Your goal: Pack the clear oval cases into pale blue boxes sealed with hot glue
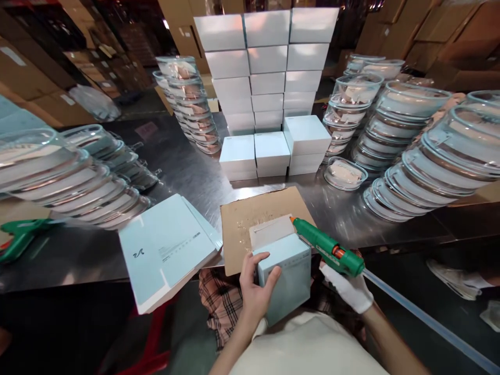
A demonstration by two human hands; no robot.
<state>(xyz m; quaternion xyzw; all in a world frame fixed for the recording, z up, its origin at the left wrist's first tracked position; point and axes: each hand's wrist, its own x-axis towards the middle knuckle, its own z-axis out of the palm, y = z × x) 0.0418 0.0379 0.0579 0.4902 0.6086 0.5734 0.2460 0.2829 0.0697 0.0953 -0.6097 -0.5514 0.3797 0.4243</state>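
My bare left hand (255, 286) grips a light blue box (287, 278) at the table's front edge, thumb and fingers on its near left side. A white flap (271, 230) of the box stands open on its far side, over a brown cardboard sheet (238, 224) marked with glue. My right hand (349, 289), in a white glove, is closed around a green glue gun (326, 245). The gun's orange tip is at the flap's right end. A long translucent glue stick (422, 317) sticks out of its back. The right fingers are partly hidden under the gun.
Flat light blue box sheets (167, 245) lie at left, overhanging the edge. White boxes (269, 67) are stacked high at the back. Round clear containers stand in stacks at left (74, 177) and right (433, 161). Another green glue gun (23, 234) lies far left.
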